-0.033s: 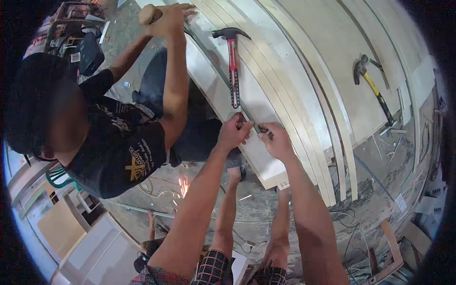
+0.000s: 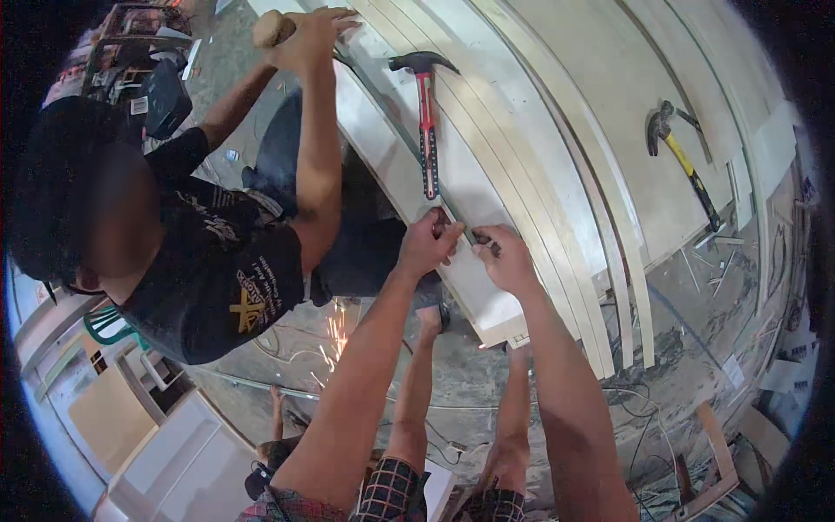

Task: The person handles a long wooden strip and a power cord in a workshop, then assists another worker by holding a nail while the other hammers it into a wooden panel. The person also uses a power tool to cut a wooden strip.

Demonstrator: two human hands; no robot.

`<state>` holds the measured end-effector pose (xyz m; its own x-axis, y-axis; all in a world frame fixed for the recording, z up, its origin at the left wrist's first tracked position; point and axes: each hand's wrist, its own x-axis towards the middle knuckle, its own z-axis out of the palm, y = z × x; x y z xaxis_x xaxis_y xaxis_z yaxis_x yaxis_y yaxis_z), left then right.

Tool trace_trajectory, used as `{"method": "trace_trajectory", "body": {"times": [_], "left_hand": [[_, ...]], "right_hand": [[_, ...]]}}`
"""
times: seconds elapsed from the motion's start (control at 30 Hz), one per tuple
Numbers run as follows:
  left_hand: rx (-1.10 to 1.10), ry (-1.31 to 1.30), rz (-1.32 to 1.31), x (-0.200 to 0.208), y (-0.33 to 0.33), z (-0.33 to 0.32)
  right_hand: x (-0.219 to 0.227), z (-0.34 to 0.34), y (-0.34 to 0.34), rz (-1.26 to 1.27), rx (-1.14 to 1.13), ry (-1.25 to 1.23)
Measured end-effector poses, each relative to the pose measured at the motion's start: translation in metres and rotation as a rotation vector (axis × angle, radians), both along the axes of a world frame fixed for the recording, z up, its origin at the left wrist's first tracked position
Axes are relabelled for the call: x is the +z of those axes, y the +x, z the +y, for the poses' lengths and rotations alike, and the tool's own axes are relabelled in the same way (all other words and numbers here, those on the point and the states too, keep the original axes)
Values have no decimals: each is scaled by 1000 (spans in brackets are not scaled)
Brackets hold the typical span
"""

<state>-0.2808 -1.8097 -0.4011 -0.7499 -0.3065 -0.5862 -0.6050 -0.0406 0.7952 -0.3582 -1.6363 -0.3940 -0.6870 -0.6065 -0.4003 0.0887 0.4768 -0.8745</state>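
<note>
My left hand [image 2: 432, 239] is closed, its thumb and fingers pinched at the edge of a thin dark strip [image 2: 391, 122] running along a pale board [image 2: 474, 291]. Just to its right, my right hand [image 2: 506, 259] is also closed, fingertips bunched around something small and dark. What either pinch holds is mostly hidden by the fingers. A claw hammer [image 2: 427, 130] with a red and black handle lies on the boards, its handle end just above my left hand.
Long pale wooden strips [image 2: 522, 200] lie right of my hands. A second hammer [image 2: 683, 161], yellow and black, rests on a wide panel [image 2: 609, 104]. At left a co-worker [image 2: 226, 252] reaches over the boards' far end. Sparks [image 2: 335, 339] fly near the floor beyond my left forearm.
The sparks beside my left forearm have spread longer. The co-worker's raised hands and arm have shifted very slightly. My hands stay in place.
</note>
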Motion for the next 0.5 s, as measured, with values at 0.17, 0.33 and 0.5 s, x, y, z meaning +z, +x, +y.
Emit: {"method": "trace_trajectory", "body": {"times": [0.17, 0.33, 0.5], "left_hand": [[-9, 9, -17, 1, 0, 1], [18, -2, 15, -7, 2, 3], [-27, -34, -9, -4, 0, 1]], "right_hand": [[-7, 1, 2, 89, 16, 17], [-4, 1, 1, 4, 20, 44], [-5, 3, 0, 33, 11, 10]]}}
